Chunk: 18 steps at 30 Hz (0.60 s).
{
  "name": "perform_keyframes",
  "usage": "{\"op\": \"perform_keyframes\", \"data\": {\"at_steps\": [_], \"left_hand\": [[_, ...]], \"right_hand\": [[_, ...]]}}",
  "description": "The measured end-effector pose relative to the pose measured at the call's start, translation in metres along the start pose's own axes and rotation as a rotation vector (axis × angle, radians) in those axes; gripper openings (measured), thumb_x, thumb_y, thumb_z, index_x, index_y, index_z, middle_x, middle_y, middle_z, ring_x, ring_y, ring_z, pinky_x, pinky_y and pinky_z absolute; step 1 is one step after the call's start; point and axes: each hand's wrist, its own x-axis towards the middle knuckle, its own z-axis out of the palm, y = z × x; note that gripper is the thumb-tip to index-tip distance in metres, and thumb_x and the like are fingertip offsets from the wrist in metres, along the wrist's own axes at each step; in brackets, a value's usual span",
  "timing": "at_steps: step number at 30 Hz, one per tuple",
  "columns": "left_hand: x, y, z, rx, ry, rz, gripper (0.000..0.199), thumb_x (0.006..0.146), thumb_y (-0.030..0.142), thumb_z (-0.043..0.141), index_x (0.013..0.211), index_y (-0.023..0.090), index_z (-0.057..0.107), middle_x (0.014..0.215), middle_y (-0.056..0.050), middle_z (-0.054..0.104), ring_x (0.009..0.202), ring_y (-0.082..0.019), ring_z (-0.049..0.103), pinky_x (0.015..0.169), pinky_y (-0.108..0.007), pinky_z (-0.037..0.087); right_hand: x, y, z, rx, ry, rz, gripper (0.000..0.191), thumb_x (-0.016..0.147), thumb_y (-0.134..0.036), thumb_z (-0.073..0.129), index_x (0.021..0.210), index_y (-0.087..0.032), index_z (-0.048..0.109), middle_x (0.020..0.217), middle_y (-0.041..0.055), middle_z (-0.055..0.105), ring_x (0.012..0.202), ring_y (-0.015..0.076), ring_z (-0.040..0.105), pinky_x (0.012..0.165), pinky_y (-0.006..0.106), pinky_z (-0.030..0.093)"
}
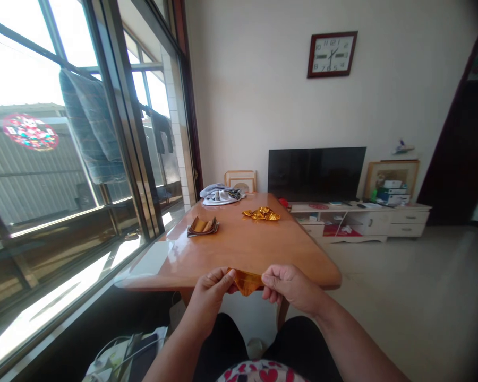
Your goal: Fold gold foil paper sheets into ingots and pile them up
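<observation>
While left hand [214, 287] pinches left end of gold foil [246, 281], right hand [287, 282] pinches right end; long edge runs left-right between closed fingers, tip downward.

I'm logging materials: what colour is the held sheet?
The sheet is shiny orange-gold, best seen in the head view.

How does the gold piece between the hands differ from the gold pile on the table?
The gold piece is pinched by the left hand and right hand; the gold pile lies on the table. The gold piece tapers to a point below, while the gold pile is a crinkled, uneven heap. Both are gold-coloured.
</observation>
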Motion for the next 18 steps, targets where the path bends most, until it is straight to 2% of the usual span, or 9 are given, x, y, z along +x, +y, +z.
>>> {"op": "perform_keyframes", "data": {"at_steps": [6,11,15,18], "left_hand": [[-0.002,0.004,0.007,-0.007,0.019,0.031,0.034,0.082,0.047,0.071,0.07,0.015,0.072,0.065,-0.001,0.061,0.066,-0.014,0.051,0.066,-0.024,0.04],[-0.005,0.008,0.01,-0.033,0.038,0.045,0.032,0.082,0.046,0.073,0.073,0.015,0.074,0.07,-0.004,0.068,0.067,-0.016,0.058,0.067,-0.026,0.045],[-0.001,0.002,0.005,-0.018,0.064,0.023,0.034,0.082,0.048,0.072,0.079,0.014,0.074,0.076,-0.007,0.071,0.074,-0.021,0.064,0.074,-0.031,0.05],[0.0,-0.001,0.006,0.003,0.03,0.021,0.035,0.083,0.048,0.07,0.082,0.014,0.075,0.08,-0.008,0.072,0.078,-0.022,0.066,0.076,-0.033,0.051]], "right_hand": [[-0.002,0.003,-0.004,-0.029,0.012,0.049,0.044,0.087,-0.061,0.061,0.079,-0.017,0.061,0.069,0.0021,0.069,0.057,0.0114,0.055,0.053,0.023,0.037],[-0.003,0.008,-0.013,-0.066,0.023,0.062,0.041,0.089,-0.056,0.06,0.075,-0.018,0.06,0.066,0.001,0.065,0.057,0.0119,0.051,0.057,0.025,0.038],[-0.002,0.001,-0.021,-0.15,0.204,0.019,0.041,0.09,-0.056,0.057,0.074,-0.019,0.059,0.066,0.0,0.063,0.06,0.0137,0.051,0.059,0.027,0.04],[0.0,-0.01,-0.013,-0.234,0.283,-0.127,0.035,0.091,-0.053,0.058,0.081,-0.02,0.064,0.079,0.0014,0.066,0.076,0.0173,0.058,0.07,0.029,0.045]]}}
